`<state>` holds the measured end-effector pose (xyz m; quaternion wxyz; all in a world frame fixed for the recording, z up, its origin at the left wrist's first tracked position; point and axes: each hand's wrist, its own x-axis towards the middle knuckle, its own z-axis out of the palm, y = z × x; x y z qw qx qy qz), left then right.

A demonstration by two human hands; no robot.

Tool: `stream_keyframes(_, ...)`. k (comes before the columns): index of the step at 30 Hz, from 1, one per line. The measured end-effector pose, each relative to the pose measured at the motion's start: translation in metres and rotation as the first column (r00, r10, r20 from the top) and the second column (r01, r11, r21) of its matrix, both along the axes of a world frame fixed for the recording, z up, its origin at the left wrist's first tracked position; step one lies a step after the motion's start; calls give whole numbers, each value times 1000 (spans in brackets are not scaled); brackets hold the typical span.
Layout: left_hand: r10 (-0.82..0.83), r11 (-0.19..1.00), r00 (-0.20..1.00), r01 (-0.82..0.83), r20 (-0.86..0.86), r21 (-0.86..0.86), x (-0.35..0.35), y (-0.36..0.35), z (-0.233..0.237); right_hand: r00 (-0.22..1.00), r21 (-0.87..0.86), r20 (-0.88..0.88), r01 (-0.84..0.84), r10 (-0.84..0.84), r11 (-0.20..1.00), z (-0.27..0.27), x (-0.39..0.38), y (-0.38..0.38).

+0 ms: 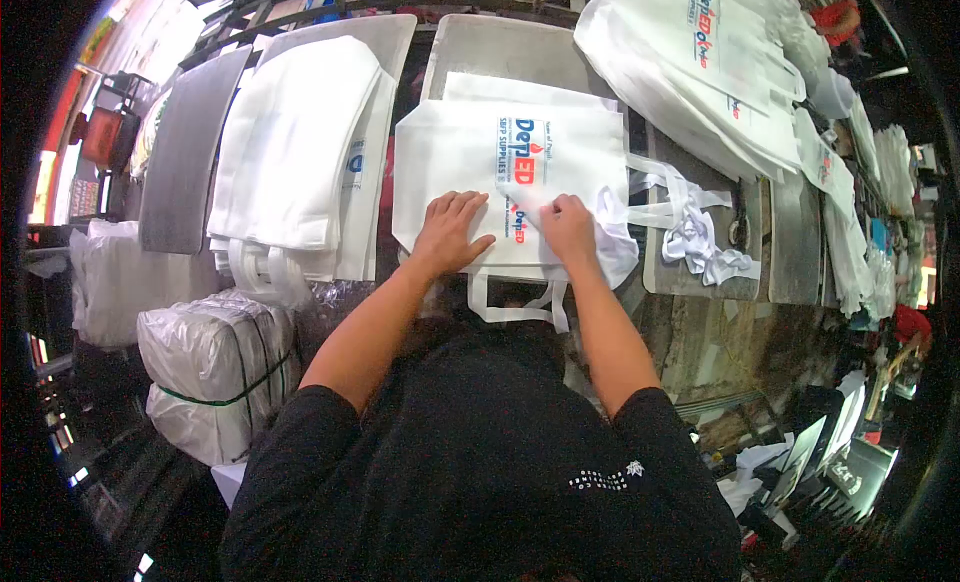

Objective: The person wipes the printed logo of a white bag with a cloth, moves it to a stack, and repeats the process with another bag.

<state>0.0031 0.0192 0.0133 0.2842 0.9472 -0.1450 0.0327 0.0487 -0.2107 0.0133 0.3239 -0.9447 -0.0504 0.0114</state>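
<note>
A white tote bag (450,147) with blue and red "DepED" print lies in front of me on other white bags, over a grey board (505,47). My left hand (453,232) rests on its near left part, palm down and fingers spread. Close to the red and blue print, my right hand (570,225) has its fingers bent together on the bag's fabric, which is creased there. White straps (485,300) hang from the near edge of the bags. Bunched white cloth strips (695,227) lie just to the right.
Left of the bag sits a stack of plain white bags (290,147) beside a bare grey board (195,152). Printed bags (675,77) are heaped at the upper right. A plastic-wrapped bundle (205,367) stands at lower left. A person in red (912,327) is at far right.
</note>
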Motion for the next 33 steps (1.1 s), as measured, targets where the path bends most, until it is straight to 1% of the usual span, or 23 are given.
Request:
stream_keyframes(1,3,1000,1000,-3,-1,-1,-1,2,-2,999,-46,-11,47,-48,998,4,5,-1)
stream_keyframes(2,-23,1000,1000,24,-16,16,-1,3,-4,999,-47,-12,45,-46,998,2,11,-3)
stream_keyframes(4,-44,999,999,45,-31,31,-1,4,-4,981,-134,-194,-32,6,991,-3,22,-7)
stream_keyframes(7,-35,997,999,36,-19,71,-5,3,-1,974,-196,-221,0,-44,981,9,29,-6)
stream_keyframes(8,-35,996,999,38,-39,79,-5,3,1,956,-226,-292,-76,7,971,16,28,-5)
stream_keyframes(11,-38,994,997,44,-61,96,-4,3,-1,953,-146,-298,9,-53,989,7,32,-9)
stream_keyframes(12,-43,993,997,49,-63,105,-4,4,-3,953,-146,-299,7,-50,989,7,33,-8)
stream_keyframes(14,-43,993,997,49,-61,106,-4,5,-5,954,-204,-299,-90,25,975,7,30,-6)
stream_keyframes(15,-48,993,997,54,-55,105,-4,4,-4,953,-206,-301,-88,23,975,11,29,-6)
stream_keyframes(17,-52,994,997,57,-58,91,-3,3,-1,863,-96,-447,-308,236,946,18,27,-6)
stream_keyframes(18,-53,995,997,58,-62,81,-3,3,1,877,-111,-387,-349,283,931,22,23,-6)
stream_keyframes(19,-60,995,996,65,-60,81,-2,3,1,880,-112,-386,-342,277,933,26,20,-6)
stream_keyframes(21,-72,994,989,82,-130,71,1,4,3,898,119,-386,-180,212,976,36,14,-7)
stream_keyframes(22,-85,993,989,95,-123,75,3,8,-2,903,121,-379,-168,202,978,34,8,-5)
stream_keyframes(23,-102,994,982,92,-158,-65,5,15,-10,972,35,-194,-125,129,992,28,-1,-4)
stream_keyframes(24,-129,975,973,89,-192,-203,6,21,-14,998,-45,3,-58,58,997,20,-8,-7)
stream_keyframes(25,-155,973,971,117,-182,-201,4,26,-5,968,-157,-167,-215,189,964,13,-12,-10)
stream_keyframes(27,-2,1000,999,1,-32,-24,-13,36,19,957,-114,-81,-285,278,952,13,-34,-23)
stream_keyframes(28,-32,999,999,32,-20,-21,-21,38,32,966,-115,-68,-255,248,960,18,-41,-25)
stream_keyframes(29,-64,988,993,77,-104,131,-31,39,44,993,-98,94,-57,67,994,23,-47,-25)
stream_keyframes(30,-75,951,979,127,-190,280,-41,43,51,962,-49,245,134,-118,990,28,-49,-25)
stream_keyframes(31,-98,946,979,148,-179,290,-47,49,42,919,-208,345,270,-188,940,39,-50,-31)
stream_keyframes(33,-130,959,981,162,-145,234,-47,61,14,904,-368,234,423,-358,828,23,-50,-49)
